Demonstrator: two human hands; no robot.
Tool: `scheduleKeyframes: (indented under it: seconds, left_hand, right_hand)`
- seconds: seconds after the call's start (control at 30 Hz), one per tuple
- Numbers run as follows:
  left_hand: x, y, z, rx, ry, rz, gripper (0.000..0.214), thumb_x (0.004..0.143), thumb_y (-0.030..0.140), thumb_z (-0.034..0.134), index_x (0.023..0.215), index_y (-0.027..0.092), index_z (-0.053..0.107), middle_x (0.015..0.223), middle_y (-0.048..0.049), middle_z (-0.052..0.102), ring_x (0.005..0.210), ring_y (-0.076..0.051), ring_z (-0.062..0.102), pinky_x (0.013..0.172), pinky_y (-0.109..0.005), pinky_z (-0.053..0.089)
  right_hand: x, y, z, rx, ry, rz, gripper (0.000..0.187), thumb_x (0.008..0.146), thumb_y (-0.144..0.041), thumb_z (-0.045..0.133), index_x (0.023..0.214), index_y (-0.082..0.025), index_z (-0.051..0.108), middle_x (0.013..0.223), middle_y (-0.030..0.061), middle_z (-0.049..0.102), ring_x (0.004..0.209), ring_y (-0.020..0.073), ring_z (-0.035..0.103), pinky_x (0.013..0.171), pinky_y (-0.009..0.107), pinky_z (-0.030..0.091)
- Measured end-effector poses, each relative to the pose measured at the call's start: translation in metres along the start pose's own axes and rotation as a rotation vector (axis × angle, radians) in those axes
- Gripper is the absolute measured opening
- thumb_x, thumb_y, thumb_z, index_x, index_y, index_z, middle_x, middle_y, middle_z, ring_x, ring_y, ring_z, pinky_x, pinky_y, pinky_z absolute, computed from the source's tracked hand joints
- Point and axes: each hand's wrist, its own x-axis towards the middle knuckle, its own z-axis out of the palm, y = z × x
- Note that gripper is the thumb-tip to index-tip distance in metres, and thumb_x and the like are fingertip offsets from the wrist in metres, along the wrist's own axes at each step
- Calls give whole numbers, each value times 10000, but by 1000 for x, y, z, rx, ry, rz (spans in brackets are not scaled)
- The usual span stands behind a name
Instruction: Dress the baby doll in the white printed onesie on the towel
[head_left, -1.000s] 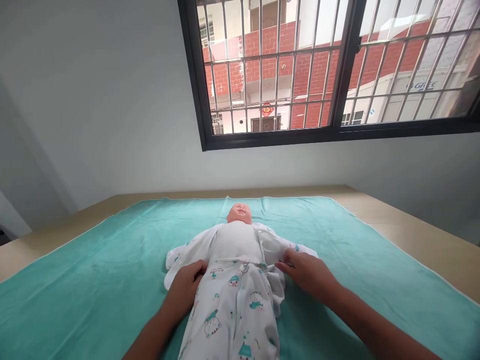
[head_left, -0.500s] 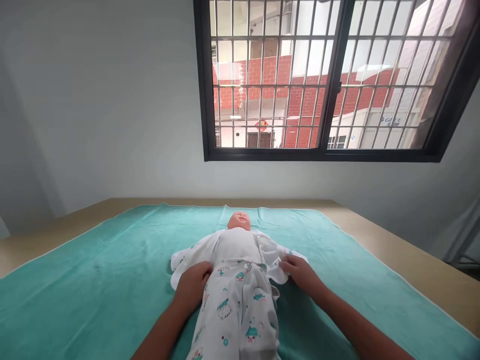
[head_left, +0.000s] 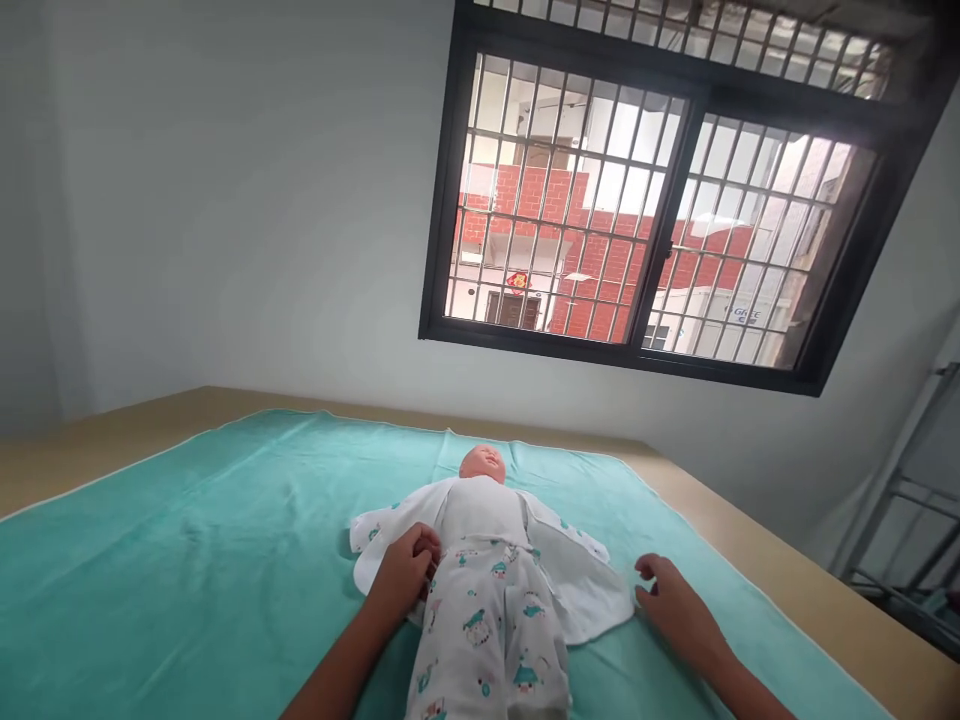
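Note:
A baby doll (head_left: 484, 463) lies on its back on a teal blanket (head_left: 247, 540), head toward the wall. It wears a white shirt (head_left: 484, 510) with spread sleeves and white printed trousers (head_left: 480, 630). My left hand (head_left: 405, 572) rests at the doll's left-hand side in view, beside the trouser waist and over the shirt's edge. Its fingers are loosely bent with a gap between them, their tips partly hidden. Just off the spread right-hand shirt flap (head_left: 589, 595), my right hand (head_left: 679, 612) is open, thumb and fingers apart, holding nothing.
The blanket covers a wooden table (head_left: 742, 540), whose bare margin shows along the back and right. Behind it stands a grey wall (head_left: 247, 220) with a barred window (head_left: 637, 230). A metal frame (head_left: 900, 490) stands at the far right.
My right hand has let go of the shirt flap and moved right; the flap now lies spread outward. My left hand has lifted slightly at the waist. The view has tilted.

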Motion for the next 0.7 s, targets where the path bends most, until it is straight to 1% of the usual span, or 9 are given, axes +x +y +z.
scheduleKeyframes:
  seconds: [0.07,0.13,0.2,0.27,0.37,0.43,0.5,0.6,0.7]
  left_hand:
    - [0,3,1,79,30,80,142,687,157,418,754,200,536,640,28,565,601,-156,523,560,-259,393]
    - [-1,6,1,156,49,120,103,729,190,435,740,201,537,645,25,559,645,-166,516,615,-273,395]
    - [-2,8,0,200,49,115,102,757,220,436,745,204,536,666,23,566,666,-173,514,633,-278,390]
    - [-1,9,0,221,43,105,105,759,222,432,754,208,536,680,23,569,671,-175,513,635,-277,384]
    - [1,8,0,236,41,91,103,753,215,436,757,208,538,669,27,553,659,-171,499,621,-272,365]
    - [2,6,0,241,38,74,97,754,212,441,756,207,538,656,31,542,651,-167,488,614,-269,353]
    - [3,5,0,249,35,59,88,756,210,447,752,206,535,643,35,529,644,-162,471,608,-265,342]
    - [3,3,1,273,35,54,85,764,209,445,746,205,528,631,40,505,636,-156,447,598,-262,326]
    - [2,3,1,297,32,58,86,771,205,440,744,203,521,643,38,504,651,-156,447,607,-264,326]
  right_hand:
    - [4,-13,9,-77,30,-160,268,790,-390,535,1014,-256,599,1144,71,617,948,253,637,721,372,525]
    - [12,-39,25,-105,7,-321,381,847,-419,511,1190,-262,564,1306,88,550,1145,267,572,873,405,508]
    - [26,-68,43,-150,-55,-464,477,865,-431,525,1311,-263,509,1398,90,500,1264,277,488,990,433,446]
    - [43,-93,61,-197,-89,-527,499,860,-420,544,1324,-239,517,1386,102,528,1280,300,469,1025,457,400]
    - [70,-106,79,-157,-149,-460,360,902,-400,467,1191,-248,619,1192,79,669,1113,287,590,942,434,428]
    - [86,-101,86,-13,-159,-351,338,925,-419,402,1043,-257,674,1046,50,719,995,260,637,885,397,446]
    - [101,-88,90,171,-137,-195,344,898,-453,423,950,-238,687,962,46,733,917,244,654,836,367,466]
    - [118,-66,95,324,-129,-17,361,824,-430,498,1023,-184,671,894,71,737,776,230,672,711,342,499]
    - [125,-49,99,365,-120,24,422,793,-315,477,1163,-156,603,1023,105,716,762,211,686,664,324,508]
